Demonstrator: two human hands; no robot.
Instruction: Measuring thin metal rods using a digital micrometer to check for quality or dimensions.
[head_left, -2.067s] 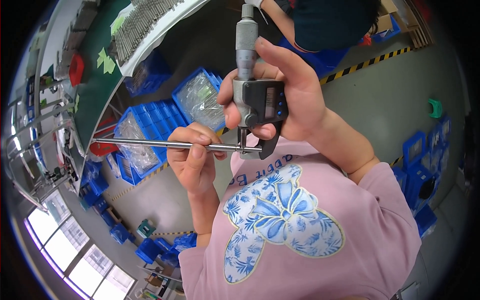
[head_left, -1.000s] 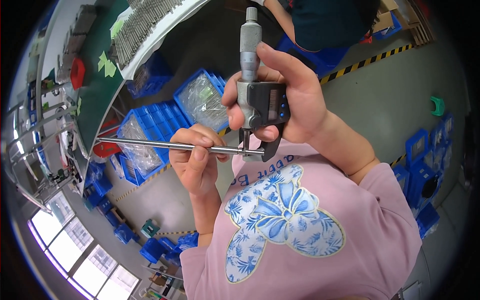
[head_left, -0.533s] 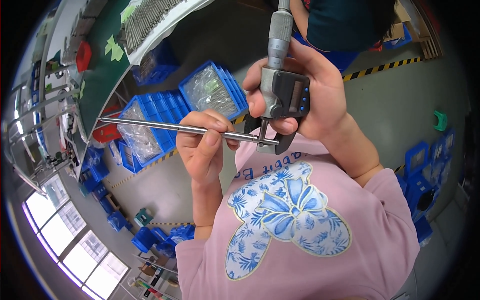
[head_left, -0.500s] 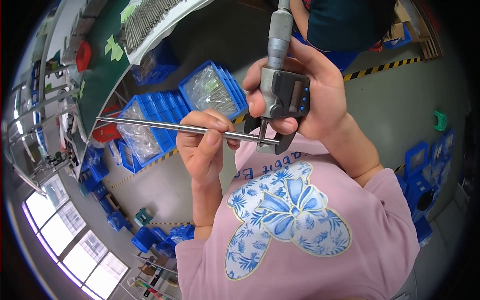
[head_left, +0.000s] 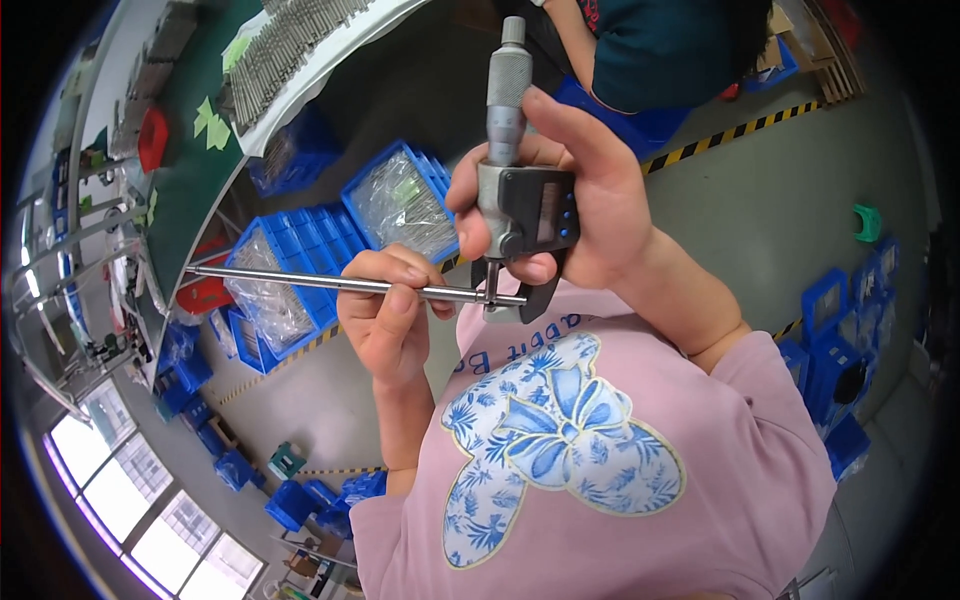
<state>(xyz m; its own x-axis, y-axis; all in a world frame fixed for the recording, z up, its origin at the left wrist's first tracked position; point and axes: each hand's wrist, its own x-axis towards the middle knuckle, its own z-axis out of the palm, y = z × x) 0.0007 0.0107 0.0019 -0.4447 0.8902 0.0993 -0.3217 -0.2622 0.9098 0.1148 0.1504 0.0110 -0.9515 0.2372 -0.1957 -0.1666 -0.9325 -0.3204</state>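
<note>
My left hand pinches a long thin metal rod and holds it level, its free end pointing left. The rod's right end sits between the jaws of a grey digital micrometer. My right hand grips that micrometer upright, thumb on its front and fingers behind its knurled barrel, which points up. Both hands are raised in front of my pink shirt with a blue butterfly print.
Blue bins holding clear bags of metal parts stand on the floor below. A green-topped bench with a white tray of rods curves at upper left. Another person in a dark top is ahead. More blue bins sit right.
Both hands with rod and micrometer have risen and shifted right in view; the rod stays in the micrometer's jaws throughout.
</note>
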